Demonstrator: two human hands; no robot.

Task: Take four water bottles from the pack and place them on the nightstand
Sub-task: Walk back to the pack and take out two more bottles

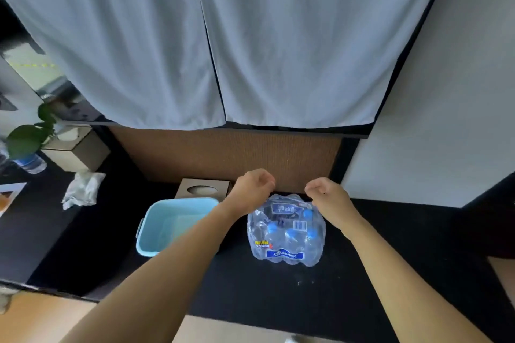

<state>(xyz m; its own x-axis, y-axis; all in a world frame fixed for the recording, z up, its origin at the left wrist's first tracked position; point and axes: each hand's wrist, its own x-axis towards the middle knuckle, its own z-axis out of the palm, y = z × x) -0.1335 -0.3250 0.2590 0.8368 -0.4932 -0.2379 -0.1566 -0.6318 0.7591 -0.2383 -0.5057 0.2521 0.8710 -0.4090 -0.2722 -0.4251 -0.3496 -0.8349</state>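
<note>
a shrink-wrapped pack of water bottles (287, 234) is seen standing on a black surface (320, 295), with blue caps visible through the clear film and a blue label band across its near side. a barcode sticker is seen on its top. the pack looks sealed on the near side; its far edge is partly hidden by the hands.

both bare forearms are stretched forward over the black surface. the left hand (252, 188) is held above the far left corner of the pack, its fingers curled inward into a loose fist. the right hand (327, 198) is held above the far right corner, fingers likewise curled down. whether either hand is pinching the film or merely hovering against it cannot be told, as the fingertips are turned away from the camera.

just beside the pack on the left, a light blue plastic bin (156, 228) is placed, partly covered by the left forearm. behind the bin, a brown tissue box (204, 189) with an oval opening is set against a woven brown wall panel (223, 153).

pale grey curtains (209, 36) are hung above the panel. further left, a crumpled white cloth (83, 189) is seen lying on the dark surface, well apart from the pack. near the left edge a single water bottle (33, 163) is standing beside a green leafy plant (28, 136) and a second, beige box (78, 152).
</note>
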